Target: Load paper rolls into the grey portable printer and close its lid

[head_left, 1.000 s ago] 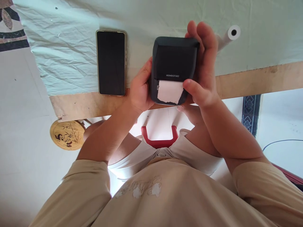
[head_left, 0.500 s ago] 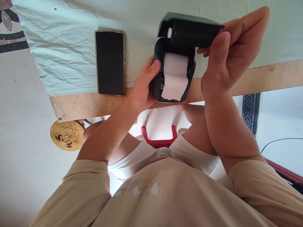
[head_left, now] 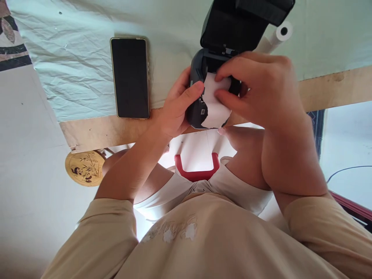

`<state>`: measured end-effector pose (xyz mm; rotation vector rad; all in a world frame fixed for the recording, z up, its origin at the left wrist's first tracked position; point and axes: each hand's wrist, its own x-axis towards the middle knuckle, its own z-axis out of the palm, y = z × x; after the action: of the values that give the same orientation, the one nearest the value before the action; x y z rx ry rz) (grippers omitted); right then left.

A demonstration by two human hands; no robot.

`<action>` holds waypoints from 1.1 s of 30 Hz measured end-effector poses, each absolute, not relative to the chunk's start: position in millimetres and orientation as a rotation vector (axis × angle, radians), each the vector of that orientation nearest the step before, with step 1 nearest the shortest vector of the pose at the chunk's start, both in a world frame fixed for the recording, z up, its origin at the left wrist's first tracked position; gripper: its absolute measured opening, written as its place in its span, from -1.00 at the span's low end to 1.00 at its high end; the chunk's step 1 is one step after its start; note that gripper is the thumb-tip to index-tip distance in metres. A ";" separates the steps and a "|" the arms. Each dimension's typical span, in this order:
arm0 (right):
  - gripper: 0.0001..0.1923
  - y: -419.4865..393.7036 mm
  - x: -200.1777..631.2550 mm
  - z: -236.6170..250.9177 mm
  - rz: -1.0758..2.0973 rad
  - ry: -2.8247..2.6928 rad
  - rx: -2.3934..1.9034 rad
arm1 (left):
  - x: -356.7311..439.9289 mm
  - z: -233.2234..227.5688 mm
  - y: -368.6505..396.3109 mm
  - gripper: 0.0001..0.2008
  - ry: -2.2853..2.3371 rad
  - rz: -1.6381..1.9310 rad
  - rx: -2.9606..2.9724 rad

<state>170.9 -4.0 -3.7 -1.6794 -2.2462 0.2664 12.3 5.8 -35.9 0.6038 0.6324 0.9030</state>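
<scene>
The left hand (head_left: 174, 110) holds the open printer (head_left: 197, 112) steady. The right hand (head_left: 258, 89) pinches the paper roll (head_left: 213, 110) inside; lifting it needs care.

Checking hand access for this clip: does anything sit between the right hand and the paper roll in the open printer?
Nothing visible does. The lid is swung up, and the right hand already pinches the paper roll.

Our left hand (head_left: 174, 112) curls inward, thumb extended rightward; our right hand (head_left: 261, 93) arches over, fingers (head_left: 229, 71) pinched together, forearms bare.
</scene>
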 end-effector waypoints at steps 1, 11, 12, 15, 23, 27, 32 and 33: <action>-0.80 -4.9 171.3 -1.1 0.286 -2.279 -1.710 | 12.0 -35.7 5.6 -0.85 0.638 0.881 0.622; -0.76 -7.1 180.4 -2.6 0.714 -1.507 -1.277 | 14.1 -39.1 7.2 -0.86 0.624 0.934 0.581; -0.77 -4.4 183.3 -5.3 0.806 -1.316 -1.204 | 14.2 -39.6 7.7 -0.86 0.636 0.940 0.562; -0.66 6.0 190.2 -16.4 1.082 -0.967 -1.132 | 13.8 -40.0 9.2 -0.80 0.704 0.909 0.525; -0.80 8.4 179.4 -48.4 0.714 -1.062 -1.408 | 15.0 -34.9 11.3 -0.75 0.706 0.915 0.525; -0.81 4.0 184.0 -49.6 0.381 -1.519 -1.517 | 17.7 -33.4 10.5 -0.65 0.671 0.929 0.528; -0.62 3.4 189.3 -51.7 0.368 -1.647 -1.580 | 17.6 -37.1 8.2 -0.64 0.626 0.971 0.487; -0.55 3.9 189.4 -52.6 0.347 -1.682 -1.580 | 16.8 -38.3 8.0 -0.66 0.644 0.979 0.488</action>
<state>189.4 3.9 -52.6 -1.5798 -1.6819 0.3471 16.8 8.0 -38.3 0.4875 0.6441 0.9785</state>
